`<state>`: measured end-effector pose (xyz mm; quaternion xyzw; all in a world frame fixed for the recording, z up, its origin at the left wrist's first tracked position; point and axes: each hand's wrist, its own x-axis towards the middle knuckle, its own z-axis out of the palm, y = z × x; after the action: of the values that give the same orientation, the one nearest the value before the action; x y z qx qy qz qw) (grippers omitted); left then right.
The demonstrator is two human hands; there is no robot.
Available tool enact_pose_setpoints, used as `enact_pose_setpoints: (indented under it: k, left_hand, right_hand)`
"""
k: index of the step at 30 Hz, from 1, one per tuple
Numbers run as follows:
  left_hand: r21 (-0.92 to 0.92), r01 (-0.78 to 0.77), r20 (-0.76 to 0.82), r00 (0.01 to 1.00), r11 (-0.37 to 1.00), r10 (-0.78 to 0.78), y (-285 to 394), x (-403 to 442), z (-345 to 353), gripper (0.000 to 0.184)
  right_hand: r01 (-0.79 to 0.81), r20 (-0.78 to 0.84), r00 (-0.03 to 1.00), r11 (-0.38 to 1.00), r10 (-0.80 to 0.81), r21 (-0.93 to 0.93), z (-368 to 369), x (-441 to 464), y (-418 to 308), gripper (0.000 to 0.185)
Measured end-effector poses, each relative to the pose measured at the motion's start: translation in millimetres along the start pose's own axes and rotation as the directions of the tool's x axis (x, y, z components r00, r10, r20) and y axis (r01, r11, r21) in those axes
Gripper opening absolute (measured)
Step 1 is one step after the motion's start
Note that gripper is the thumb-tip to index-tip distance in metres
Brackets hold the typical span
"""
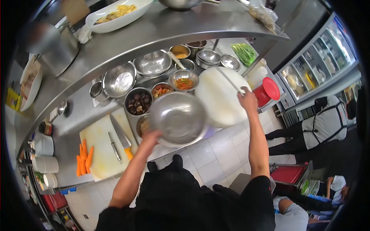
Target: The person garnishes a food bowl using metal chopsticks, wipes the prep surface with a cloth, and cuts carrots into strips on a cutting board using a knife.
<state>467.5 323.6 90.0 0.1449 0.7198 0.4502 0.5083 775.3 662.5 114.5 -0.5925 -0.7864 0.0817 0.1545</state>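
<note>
My left hand [149, 141], smeared by motion, grips the near left rim of a large metal mixing bowl [178, 117]. The bowl looks bare inside and is held above the counter's front edge. My right hand [248, 101] is closed around the pale handle of a knife [230, 80]. Its long blade points away to the left over a thick round white chopping board [216, 102]. Just right of that hand stands a red plastic container [266, 92]. Beyond the mixing bowl sits a small bowl of carrot strips [184, 83].
At left, a white cutting board [102, 142] bears whole carrots [84, 158], a peeler [114, 147] and a yellow-handled knife [121, 134]. Bowls of mushrooms [138, 102] and other ingredients line the counter. A steel shelf [154, 30] overhangs the back. Other people are at right.
</note>
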Motion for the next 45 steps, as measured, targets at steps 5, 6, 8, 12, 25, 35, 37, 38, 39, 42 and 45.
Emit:
enact_pose_setpoints:
  k: [5,6,8,12,25,35,37,38,39,42,45]
  left_hand:
    - [-0.188,-0.141,0.252,0.95,0.972,0.187,46.1,85.3,152.5,0.056]
    - [-0.115,-0.043,0.344,0.936,0.992,0.08,34.3,131.7,177.9,0.059]
    - [-0.222,-0.172,0.194,0.957,0.96,0.216,50.1,119.2,202.9,0.061]
    - [-0.191,-0.252,0.187,0.94,0.949,0.287,22.4,94.6,160.8,0.071]
    - [0.545,0.199,-0.755,0.538,0.814,0.374,-187.3,7.2,-184.4,0.036]
    - [0.379,0.06,-0.701,0.67,0.923,0.244,-184.4,15.4,-217.4,0.054]
    - [0.622,0.135,-0.718,0.491,0.771,0.493,-174.0,2.9,-195.5,0.053]
    - [0.715,0.188,-0.683,0.395,0.674,0.614,-161.3,-4.0,-182.7,0.053]
    - [0.604,0.172,-0.69,0.601,0.778,0.404,-147.5,-6.7,-172.3,0.057]
    - [0.579,0.191,-0.574,0.786,0.793,0.23,-144.8,-0.6,-140.8,0.059]
    - [0.46,0.215,-0.533,0.843,0.862,0.074,-135.9,8.1,-140.5,0.052]
  right_hand:
    - [0.083,-0.234,0.971,0.987,-0.05,0.136,-63.8,-39.5,-22.1,0.031]
    - [0.114,-0.273,0.96,0.981,-0.068,0.154,-71.9,-48.6,-25.5,0.031]
    - [0.113,-0.287,0.956,0.973,-0.052,0.199,-76.1,-63.1,-29.6,0.03]
    - [0.176,-0.236,0.968,0.893,-0.082,0.414,-59.6,-94.8,-41.9,0.028]
    - [-0.118,0.205,0.976,0.621,-0.07,0.775,-3.9,-162.1,-141.4,0.02]
    - [-0.084,0.077,0.996,0.704,0.042,0.705,-21.3,-194.6,-146.9,0.025]
    - [-0.114,0.09,0.993,0.699,0.071,0.706,-21.4,-200.2,-131.8,0.023]
    - [-0.123,0.072,0.992,0.695,0.102,0.709,-22.6,-203.4,-125.3,0.027]
    - [-0.129,0.053,0.99,0.691,0.131,0.711,-24.1,-206.1,-120.3,0.031]
    - [-0.165,0.023,0.977,0.681,0.212,0.713,-29.3,-211.9,-103.3,0.035]
    - [-0.208,0.006,0.958,0.681,0.286,0.703,-38.2,-214.1,-85.0,0.036]
